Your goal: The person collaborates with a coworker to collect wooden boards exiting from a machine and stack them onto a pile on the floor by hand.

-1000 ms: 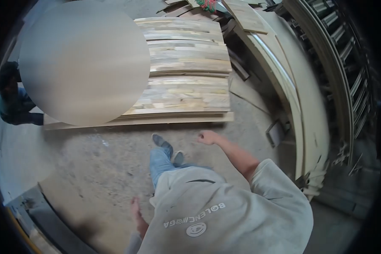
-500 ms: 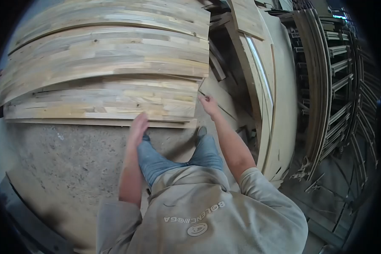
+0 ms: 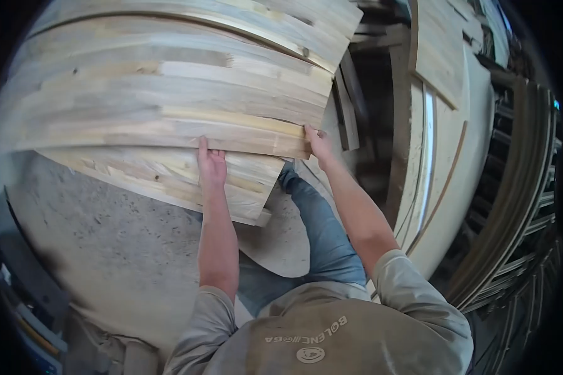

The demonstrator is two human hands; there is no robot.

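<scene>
A wide glued-wood panel (image 3: 169, 84), made of many pale strips, lies across the upper left. My left hand (image 3: 213, 164) grips its near edge, thumb on top and palm turned up, with the fingers partly under the edge. At the panel's near right corner, my right hand (image 3: 319, 145) is closed on the end. Below this panel, a lower wooden panel (image 3: 244, 181) sticks out toward me at an angle. Another panel (image 3: 275, 31) lies farther back, beyond a dark gap.
Boards and a long pale workpiece (image 3: 447, 181) stand along the right, with a smaller board (image 3: 441, 53) on top. Stacked slats (image 3: 513, 187) fill the far right. Dusty concrete floor (image 3: 131, 212) shows at left, and dark equipment (image 3: 28, 287) stands at the lower left edge.
Both hands have moved from around the lower panel to the near edge of the panel above and taken hold of it. That panel's near edge now overhangs more at the right. My view has shifted.
</scene>
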